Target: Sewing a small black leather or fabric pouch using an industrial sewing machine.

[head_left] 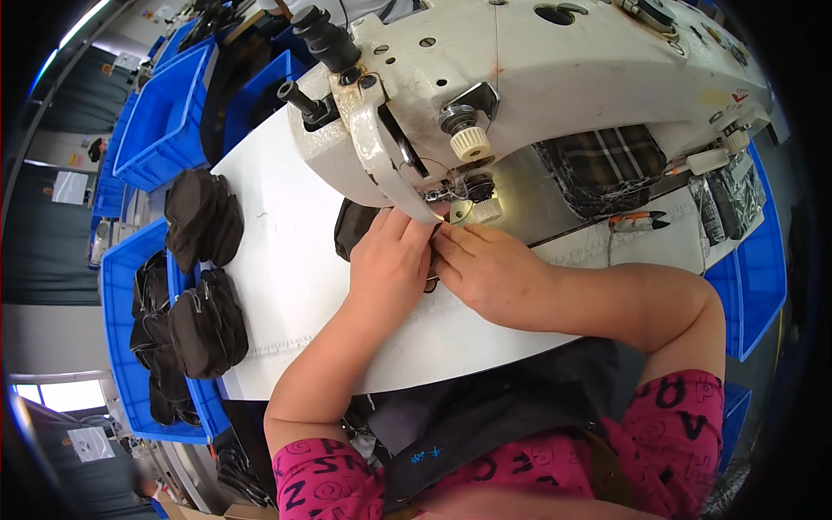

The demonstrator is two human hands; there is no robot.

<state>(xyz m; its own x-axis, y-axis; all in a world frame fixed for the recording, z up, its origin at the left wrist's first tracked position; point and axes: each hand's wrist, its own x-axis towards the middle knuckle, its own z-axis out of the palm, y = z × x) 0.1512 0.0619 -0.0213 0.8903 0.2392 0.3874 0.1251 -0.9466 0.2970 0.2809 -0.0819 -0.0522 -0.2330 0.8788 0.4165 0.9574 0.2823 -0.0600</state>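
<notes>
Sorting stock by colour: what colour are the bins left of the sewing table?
Blue. The bins show in the head view, holding black pouches.

White table (286, 260), probably black pouches (204, 217)

A single head-worn fisheye view looks steeply down from above and close onto the white table (286, 260), facing the sewing machine (537, 95) at the top. Forearms enter from the lower edge; blue bins (165, 113) curve along the left rim.
</notes>
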